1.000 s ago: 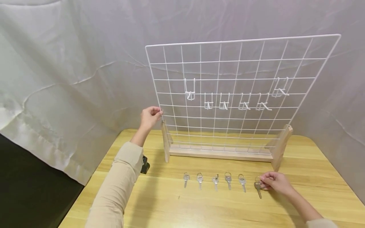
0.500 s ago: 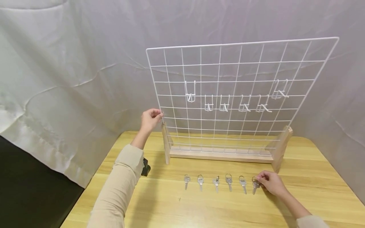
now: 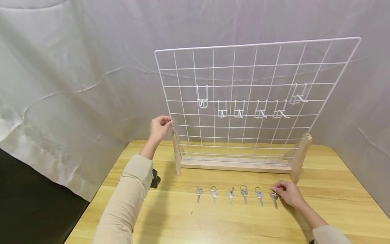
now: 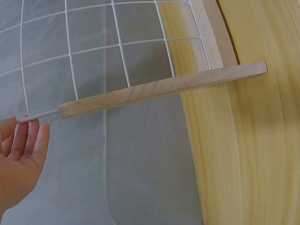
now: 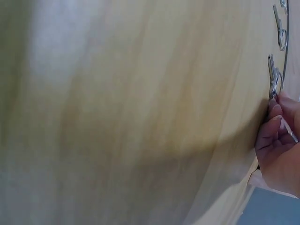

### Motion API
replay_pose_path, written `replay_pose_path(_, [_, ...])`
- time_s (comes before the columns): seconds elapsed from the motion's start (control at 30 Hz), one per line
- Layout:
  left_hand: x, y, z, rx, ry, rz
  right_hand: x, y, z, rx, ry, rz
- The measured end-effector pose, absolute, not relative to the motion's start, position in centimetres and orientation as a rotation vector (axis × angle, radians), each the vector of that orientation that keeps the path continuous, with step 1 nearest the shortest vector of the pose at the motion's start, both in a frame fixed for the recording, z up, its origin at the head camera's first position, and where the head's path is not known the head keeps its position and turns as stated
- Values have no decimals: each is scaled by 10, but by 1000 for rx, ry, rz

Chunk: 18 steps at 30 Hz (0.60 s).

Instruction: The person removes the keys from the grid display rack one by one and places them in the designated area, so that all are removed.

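Note:
At the left edge of a white wire grid panel [image 3: 234, 67], my left hand [image 3: 159, 127] pinches the side wire just above the wooden upright. In the left wrist view, the fingers of that hand [image 4: 23, 159] meet at the wire. Low on the right, my right hand [image 3: 289, 193] pinches the rightmost silver key [image 3: 274, 196] near its ring, with the blade pointing toward the front of the table. The right wrist view shows this key [image 5: 272, 77] at the fingertips, close over the tabletop. Several more keys with rings, including the leftmost key [image 3: 199, 191], lie beside it in a row.
Several white hooks hang on the grid, among them a higher left hook [image 3: 202, 102] and a higher right hook [image 3: 298, 99]. A wooden base [image 3: 236, 165] supports the grid on the table [image 3: 231, 227]. Grey cloth [image 3: 91, 84] hangs behind. A small black object [image 3: 155, 179] shows beside the left sleeve.
My right hand has shifted slightly left with the rightmost key, whose blade swung left and then back right. My left hand stays on the grid's side wire.

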State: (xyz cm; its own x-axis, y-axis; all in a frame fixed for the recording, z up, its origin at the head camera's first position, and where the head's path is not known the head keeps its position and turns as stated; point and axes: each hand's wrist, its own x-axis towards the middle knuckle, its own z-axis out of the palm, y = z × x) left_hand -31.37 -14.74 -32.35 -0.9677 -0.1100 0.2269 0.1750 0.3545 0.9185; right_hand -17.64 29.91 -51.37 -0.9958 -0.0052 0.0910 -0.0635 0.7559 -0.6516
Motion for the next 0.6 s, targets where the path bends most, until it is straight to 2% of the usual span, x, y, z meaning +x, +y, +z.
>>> replay_pose_path(0.6, [-311,-149,-327,-78,-2363,-1645,-175,300,-509,10,-2893,1190])
